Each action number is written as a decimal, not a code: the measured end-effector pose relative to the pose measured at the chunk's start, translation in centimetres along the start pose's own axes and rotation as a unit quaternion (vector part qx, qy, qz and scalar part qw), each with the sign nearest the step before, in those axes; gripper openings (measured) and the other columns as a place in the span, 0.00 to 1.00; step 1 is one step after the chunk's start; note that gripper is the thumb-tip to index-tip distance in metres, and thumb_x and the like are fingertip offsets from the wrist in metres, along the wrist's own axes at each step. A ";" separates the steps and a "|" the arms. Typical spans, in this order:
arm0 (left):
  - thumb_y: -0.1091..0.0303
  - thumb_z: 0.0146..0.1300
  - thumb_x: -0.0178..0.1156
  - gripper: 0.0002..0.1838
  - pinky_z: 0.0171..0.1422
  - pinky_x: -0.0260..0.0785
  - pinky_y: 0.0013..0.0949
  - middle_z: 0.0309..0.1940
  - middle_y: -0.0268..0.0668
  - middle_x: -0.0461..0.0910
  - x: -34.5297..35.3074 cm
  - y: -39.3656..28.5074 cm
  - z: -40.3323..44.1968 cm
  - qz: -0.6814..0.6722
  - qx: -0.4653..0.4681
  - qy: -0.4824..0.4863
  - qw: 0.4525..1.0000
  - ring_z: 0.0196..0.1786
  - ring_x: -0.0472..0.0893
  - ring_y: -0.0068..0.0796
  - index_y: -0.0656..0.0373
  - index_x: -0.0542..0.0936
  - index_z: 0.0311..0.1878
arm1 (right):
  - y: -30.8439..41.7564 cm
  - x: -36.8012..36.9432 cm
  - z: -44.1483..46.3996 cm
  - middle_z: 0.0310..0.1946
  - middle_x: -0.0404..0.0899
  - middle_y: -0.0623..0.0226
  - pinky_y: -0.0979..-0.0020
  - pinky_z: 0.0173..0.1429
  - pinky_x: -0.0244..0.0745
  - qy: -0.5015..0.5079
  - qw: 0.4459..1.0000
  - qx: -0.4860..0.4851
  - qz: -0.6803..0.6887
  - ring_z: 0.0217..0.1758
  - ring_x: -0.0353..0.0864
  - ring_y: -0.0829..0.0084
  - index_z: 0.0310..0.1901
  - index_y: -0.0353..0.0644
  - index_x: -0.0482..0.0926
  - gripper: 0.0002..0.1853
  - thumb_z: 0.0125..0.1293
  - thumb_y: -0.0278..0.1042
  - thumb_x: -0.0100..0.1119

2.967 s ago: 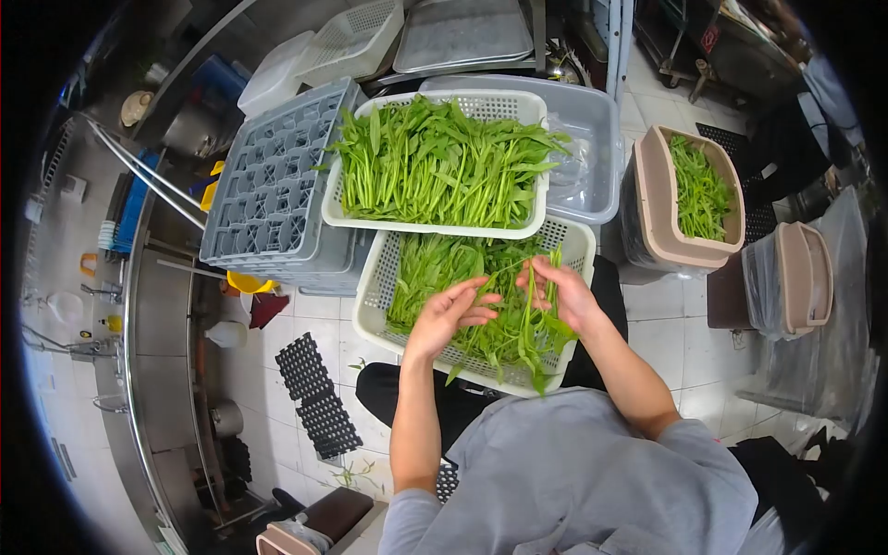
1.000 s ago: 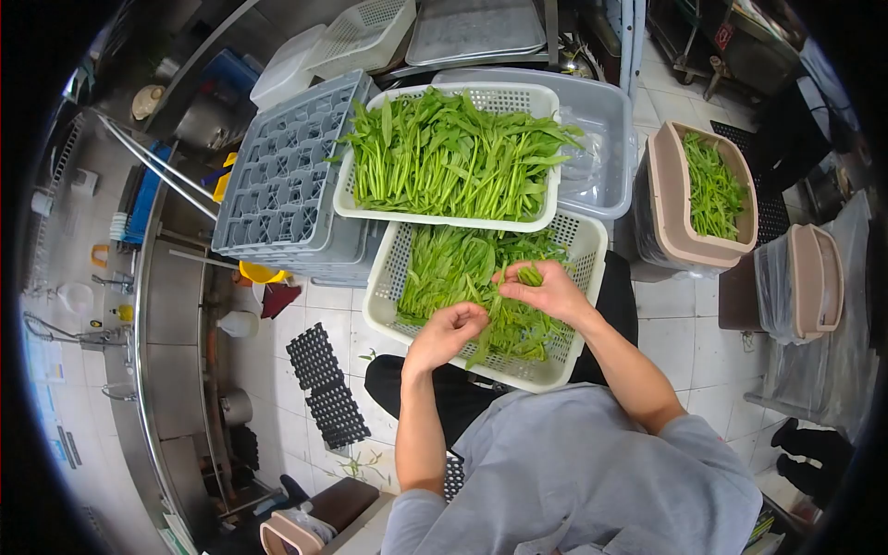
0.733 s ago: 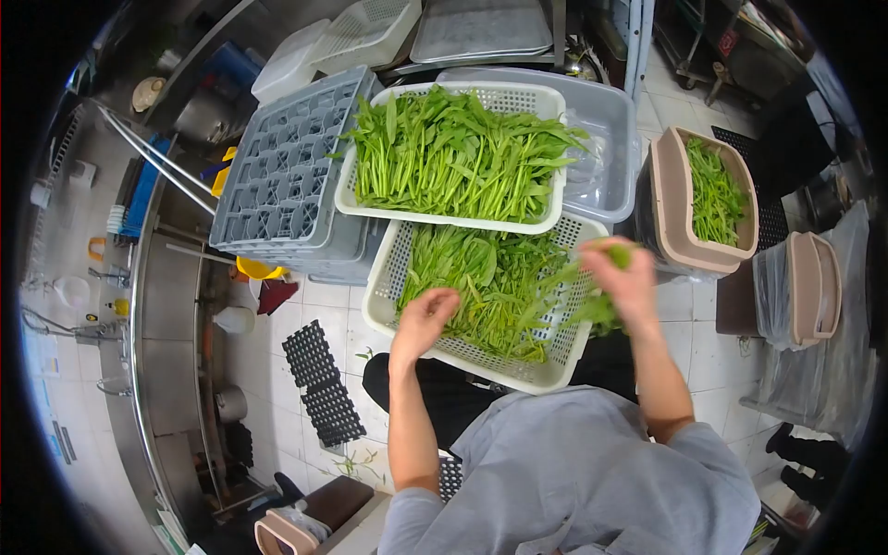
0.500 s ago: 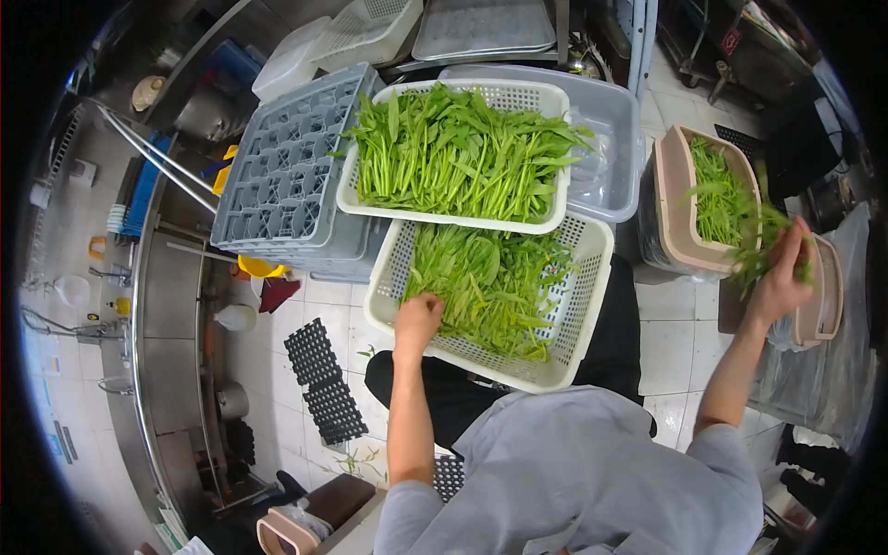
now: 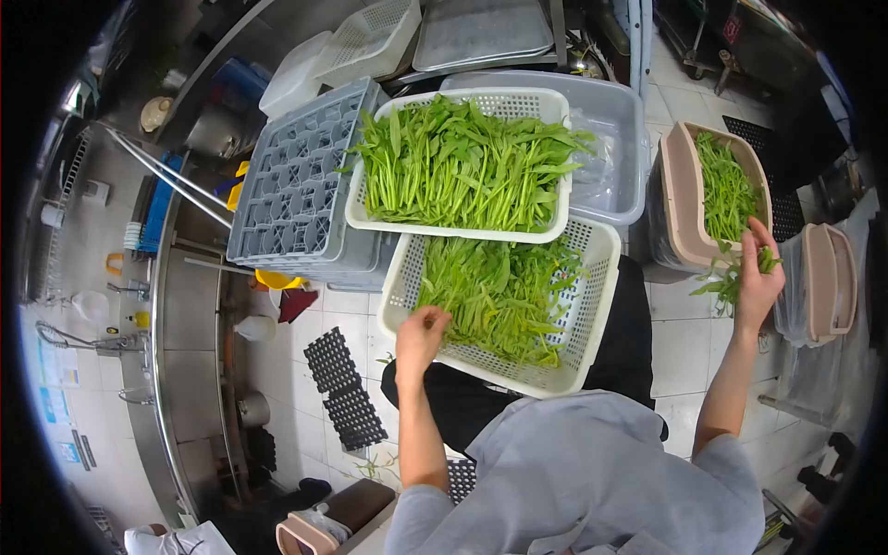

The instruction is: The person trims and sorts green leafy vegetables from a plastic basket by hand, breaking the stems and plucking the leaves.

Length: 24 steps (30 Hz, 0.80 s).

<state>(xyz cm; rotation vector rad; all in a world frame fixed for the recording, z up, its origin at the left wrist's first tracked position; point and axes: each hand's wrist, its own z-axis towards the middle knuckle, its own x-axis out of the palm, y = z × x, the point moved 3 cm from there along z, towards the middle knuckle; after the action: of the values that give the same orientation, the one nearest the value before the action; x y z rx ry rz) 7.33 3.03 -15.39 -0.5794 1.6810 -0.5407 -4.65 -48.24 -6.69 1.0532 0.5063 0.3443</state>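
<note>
The right hand is gripping a small bunch of greens, with the leaves hanging out loose, near the tan bin. The grip looks light, maybe because the stems are thin and soft. More cut greens lie in that bin, which stands on the right, perhaps so that arm can reach it easily. The left hand has curled fingers and is at the left edge of the lower white basket, close to the leaf pile inside. I cannot tell if it pinches a leaf. This basket seems to rest on the dark trousers, likely so both hands can get to it. Just past it, the upper white basket holds long stems lying mostly one way, maybe to keep them neat
</note>
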 end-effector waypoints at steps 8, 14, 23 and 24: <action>0.69 0.62 0.66 0.11 0.37 0.72 0.33 0.30 0.43 0.85 -5.8 -5.3 -4.8 -0.037 0.000 -0.084 0.996 0.30 0.81 0.29 0.62 0.83 0.46 | 7.8 10.2 -6.8 0.31 0.81 0.64 0.73 0.38 0.74 0.330 0.934 -0.117 0.070 0.34 0.80 0.72 0.41 0.36 0.85 0.08 0.59 0.21 0.66; 0.70 0.62 0.66 0.11 0.35 0.72 0.33 0.30 0.44 0.83 -3.4 -7.5 -5.5 -0.048 0.056 -0.036 0.997 0.27 0.79 0.32 0.63 0.83 0.46 | 10.6 17.4 -13.7 0.36 0.82 0.67 0.66 0.37 0.79 0.457 0.847 -0.238 0.131 0.35 0.83 0.64 0.40 0.40 0.86 0.13 0.50 0.23 0.66; 0.70 0.64 0.64 0.10 0.37 0.73 0.34 0.36 0.46 0.84 -1.2 -8.6 -5.2 -0.108 0.095 0.017 0.989 0.31 0.81 0.36 0.64 0.83 0.46 | 8.2 20.0 -16.2 0.41 0.81 0.69 0.61 0.39 0.80 0.517 0.817 -0.253 -0.028 0.41 0.84 0.61 0.43 0.43 0.85 0.16 0.49 0.27 0.67; 0.72 0.64 0.64 0.10 0.42 0.73 0.34 0.37 0.44 0.84 -1.1 -8.8 -5.2 -0.088 0.113 0.016 0.990 0.35 0.82 0.36 0.64 0.83 0.46 | 7.9 20.1 -16.3 0.41 0.81 0.69 0.61 0.39 0.80 0.527 0.811 -0.251 -0.032 0.41 0.84 0.61 0.43 0.43 0.85 0.16 0.49 0.27 0.67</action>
<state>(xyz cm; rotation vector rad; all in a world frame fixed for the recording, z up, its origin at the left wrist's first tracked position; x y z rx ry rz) 3.10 -2.78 -8.01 -0.5578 1.5796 -0.8591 2.92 -22.60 -10.73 0.2317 1.3539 0.9584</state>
